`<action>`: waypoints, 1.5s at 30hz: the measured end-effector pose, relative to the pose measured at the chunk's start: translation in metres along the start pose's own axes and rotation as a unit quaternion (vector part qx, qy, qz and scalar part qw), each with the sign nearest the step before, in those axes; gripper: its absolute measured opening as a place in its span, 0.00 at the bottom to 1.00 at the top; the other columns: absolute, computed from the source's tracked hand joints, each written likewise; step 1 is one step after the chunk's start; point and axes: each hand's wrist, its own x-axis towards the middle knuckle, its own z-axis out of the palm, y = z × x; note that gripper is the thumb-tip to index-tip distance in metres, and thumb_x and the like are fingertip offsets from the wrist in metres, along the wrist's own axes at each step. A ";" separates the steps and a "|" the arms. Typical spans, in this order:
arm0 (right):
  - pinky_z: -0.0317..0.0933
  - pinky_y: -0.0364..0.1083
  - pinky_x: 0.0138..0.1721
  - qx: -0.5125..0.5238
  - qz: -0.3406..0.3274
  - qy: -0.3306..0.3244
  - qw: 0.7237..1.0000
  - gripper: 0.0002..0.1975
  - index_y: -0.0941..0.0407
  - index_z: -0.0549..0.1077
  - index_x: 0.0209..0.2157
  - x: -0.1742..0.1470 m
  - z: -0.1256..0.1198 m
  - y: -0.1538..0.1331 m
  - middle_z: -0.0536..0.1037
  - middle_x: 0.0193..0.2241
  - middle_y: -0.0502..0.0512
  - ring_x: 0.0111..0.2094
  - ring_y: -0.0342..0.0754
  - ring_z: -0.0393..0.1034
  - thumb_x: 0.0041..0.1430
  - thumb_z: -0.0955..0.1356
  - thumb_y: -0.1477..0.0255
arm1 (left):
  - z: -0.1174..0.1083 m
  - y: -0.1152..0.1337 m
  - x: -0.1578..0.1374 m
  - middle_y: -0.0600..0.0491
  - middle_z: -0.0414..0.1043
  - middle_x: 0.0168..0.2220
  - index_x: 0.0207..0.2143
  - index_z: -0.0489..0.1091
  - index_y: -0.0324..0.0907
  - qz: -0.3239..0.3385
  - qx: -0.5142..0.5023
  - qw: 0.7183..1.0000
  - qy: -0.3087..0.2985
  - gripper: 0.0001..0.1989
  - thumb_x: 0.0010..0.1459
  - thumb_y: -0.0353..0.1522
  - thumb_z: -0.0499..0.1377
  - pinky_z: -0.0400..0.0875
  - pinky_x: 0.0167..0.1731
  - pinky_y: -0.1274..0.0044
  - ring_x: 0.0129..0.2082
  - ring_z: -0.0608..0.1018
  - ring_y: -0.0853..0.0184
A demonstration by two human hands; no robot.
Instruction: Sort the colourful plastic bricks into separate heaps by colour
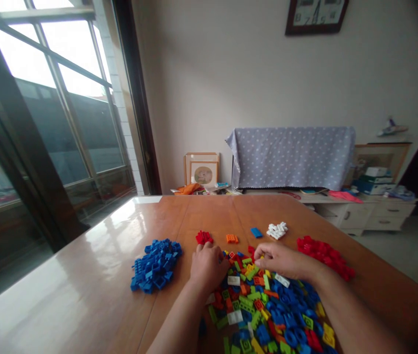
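Observation:
A mixed pile of toy building bricks (pixel 247 302) in green, blue, red, orange, yellow and white covers the near middle of the table. My left hand (pixel 209 265) rests at the pile's left edge, fingers curled down; what they hold, if anything, is hidden. Over the pile's far right side is my right hand (pixel 282 259), thumb and fingers bent together at its edge. Red bricks (pixel 251 250) lie right by those fingertips; I cannot make out whether one is gripped. Just beyond my left hand sits a small red cluster (pixel 204 237).
Blue bricks (pixel 157 265) are heaped on the left, red bricks (pixel 324 255) on the right. Across the far side are an orange brick (pixel 232 238), a blue brick (pixel 256 232) and white bricks (pixel 277 230). The wooden table (pixel 94 275) reaches toward a cloth-covered object (pixel 293 157).

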 end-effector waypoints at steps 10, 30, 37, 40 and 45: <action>0.54 0.40 0.29 -0.002 -0.014 0.052 0.999 0.16 0.56 0.76 0.40 0.012 0.007 0.016 0.71 0.27 0.48 0.28 0.44 0.63 0.61 0.68 0.58 | 0.000 0.001 -0.001 0.45 0.74 0.44 0.33 0.77 0.47 -0.004 0.027 0.999 -0.037 0.08 0.51 0.38 0.61 0.62 0.42 0.67 0.48 0.71 0.51; 0.59 0.42 0.33 0.041 -0.043 0.127 0.990 0.12 0.56 0.76 0.39 0.022 0.023 0.000 0.74 0.28 0.49 0.30 0.45 0.65 0.61 0.66 0.63 | 0.011 -0.036 0.021 0.55 0.70 0.24 0.32 0.72 0.41 -0.098 -0.353 0.926 0.089 0.04 0.53 0.32 0.60 0.59 0.23 0.80 0.23 0.70 0.69; 0.59 0.43 0.33 0.029 -0.064 0.156 0.985 0.11 0.56 0.76 0.35 0.023 0.021 0.007 0.74 0.28 0.49 0.30 0.46 0.65 0.63 0.65 0.64 | 0.006 -0.079 0.034 0.51 0.76 0.29 0.36 0.70 0.41 -0.237 -0.277 0.911 0.193 0.07 0.55 0.28 0.55 0.62 0.24 0.80 0.25 0.76 0.67; 0.58 0.43 0.32 0.024 -0.061 0.160 0.985 0.11 0.55 0.75 0.34 0.023 0.020 0.007 0.74 0.28 0.49 0.30 0.46 0.65 0.63 0.65 0.65 | 0.015 -0.083 0.036 0.52 0.76 0.29 0.34 0.70 0.42 -0.228 -0.252 0.921 0.192 0.06 0.54 0.27 0.55 0.62 0.27 0.80 0.29 0.78 0.67; 0.57 0.42 0.31 0.011 -0.066 0.155 0.986 0.11 0.56 0.75 0.32 0.021 0.018 0.004 0.74 0.27 0.49 0.30 0.46 0.66 0.63 0.64 0.65 | 0.015 -0.076 0.032 0.52 0.77 0.31 0.33 0.70 0.44 -0.203 -0.130 0.956 0.170 0.05 0.56 0.27 0.55 0.60 0.29 0.79 0.31 0.77 0.66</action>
